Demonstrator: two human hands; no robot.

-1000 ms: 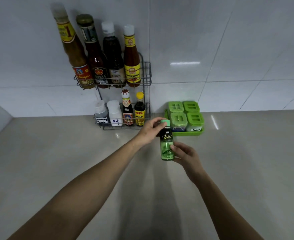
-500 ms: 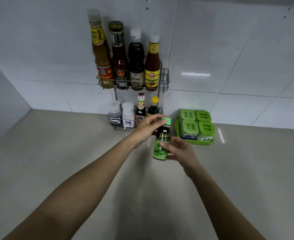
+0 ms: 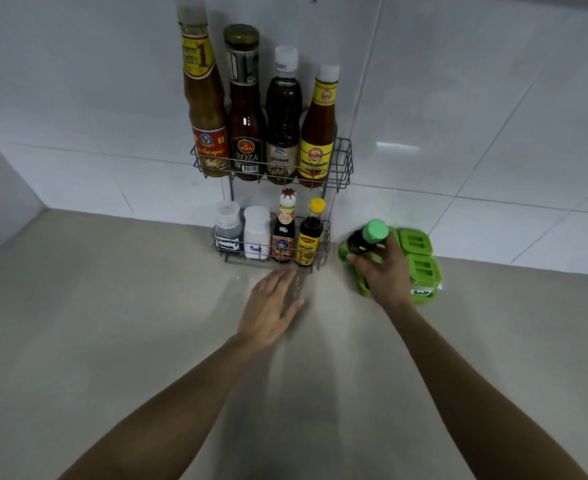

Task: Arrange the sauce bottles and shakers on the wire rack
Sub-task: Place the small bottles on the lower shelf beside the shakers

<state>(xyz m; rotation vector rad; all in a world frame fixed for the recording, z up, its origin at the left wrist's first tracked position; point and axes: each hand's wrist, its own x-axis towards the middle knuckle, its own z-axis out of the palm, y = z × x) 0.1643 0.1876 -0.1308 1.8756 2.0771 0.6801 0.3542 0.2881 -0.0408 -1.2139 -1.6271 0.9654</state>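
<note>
A green-capped bottle [image 3: 365, 241] is gripped, tilted, by the right hand [image 3: 386, 271], just right of the wire rack [image 3: 341, 164]. The left hand [image 3: 271, 308] is held flat, fingers relaxed, just in front of the rack's lower shelf, kinda blurry.

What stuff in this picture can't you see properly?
All in the head view:
- Left hand: blurred, so I cannot tell whether it touches the counter.
- Green-capped bottle: its lower part is hidden by the right hand that holds it.
- Green box set: its front left part is hidden by that hand.
- Tallest bottle: cap blurred near the top edge.
</note>
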